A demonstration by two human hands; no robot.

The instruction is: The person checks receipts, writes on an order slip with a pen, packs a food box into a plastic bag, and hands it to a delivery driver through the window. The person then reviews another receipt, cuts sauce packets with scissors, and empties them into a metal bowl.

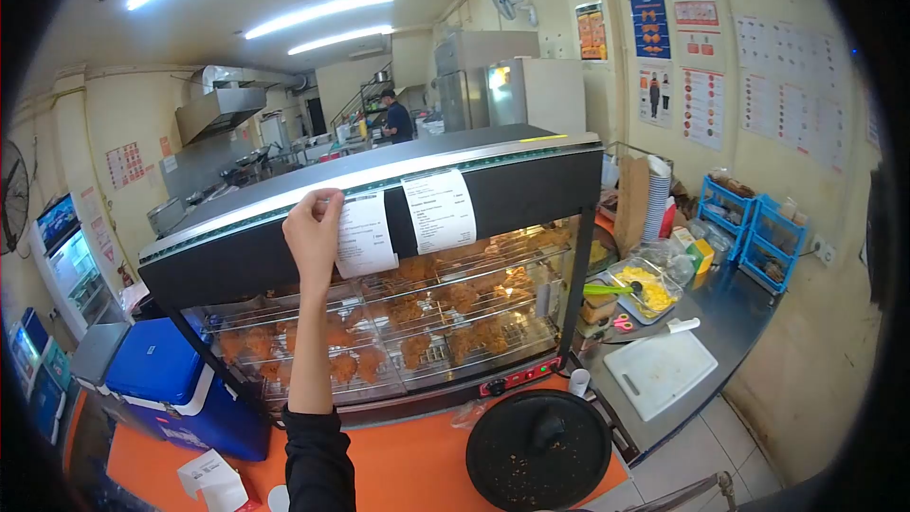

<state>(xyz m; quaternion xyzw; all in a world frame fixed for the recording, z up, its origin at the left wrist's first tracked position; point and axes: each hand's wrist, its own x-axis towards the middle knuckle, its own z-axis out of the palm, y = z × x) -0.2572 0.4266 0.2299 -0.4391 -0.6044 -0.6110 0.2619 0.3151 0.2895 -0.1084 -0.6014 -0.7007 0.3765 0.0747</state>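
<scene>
— Receipt slip hangs on the dark top band of the warming cabinet, beside a second slip. Where's my hand?

— My left hand pinches its left edge, fingers closed on paper. Right hand's out of view. It looks thin, floppy, tearable; I'd grip near the top.

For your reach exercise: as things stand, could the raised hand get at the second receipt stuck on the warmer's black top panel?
Probably yes. The hand already touches the first receipt, and the second receipt hangs right beside it on the same panel, with nothing between.
</scene>
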